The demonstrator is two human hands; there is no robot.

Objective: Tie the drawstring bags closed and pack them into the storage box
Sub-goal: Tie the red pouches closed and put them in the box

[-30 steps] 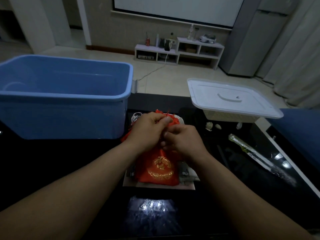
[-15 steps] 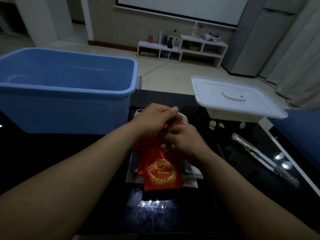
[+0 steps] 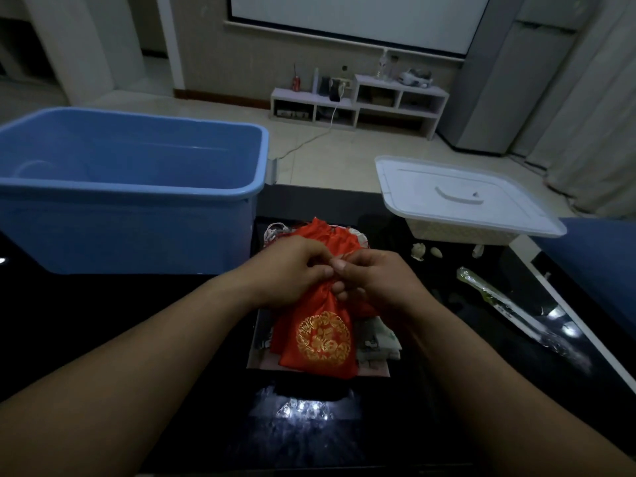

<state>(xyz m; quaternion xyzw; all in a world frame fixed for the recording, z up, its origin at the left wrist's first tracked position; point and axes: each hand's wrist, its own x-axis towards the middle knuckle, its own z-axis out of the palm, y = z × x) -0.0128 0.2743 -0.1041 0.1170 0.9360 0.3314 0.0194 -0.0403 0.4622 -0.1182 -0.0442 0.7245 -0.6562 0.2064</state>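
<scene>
Our left hand (image 3: 292,270) is curled round the gathered neck of the red bag (image 3: 323,342), knuckles up, with the fingertips tucked in against the cloth. Our right hand (image 3: 382,280) meets it from the other side, thumb and forefinger pinched together at the same neck; the two hands touch there. We cannot make out the fine detail of what the fingertips hold in this dim light.

The red bag lies with its body toward us, a round gold emblem facing up. It rests on a small pile of pale bags (image 3: 378,342) in the middle of the glossy black table (image 3: 103,321). More red cloth (image 3: 327,232) shows just beyond our knuckles.

The blue box (image 3: 120,235) stands on the table to the left of the pile, open at the top, with its near corner just beside our left hand. To the right, well apart from the bag, a white lid (image 3: 461,197) sits on a pale basket (image 3: 457,235). A few small pale objects (image 3: 418,251) lie in front of that basket, and a long wrapped item (image 3: 488,294) lies slantwise near the table's right edge.
</scene>
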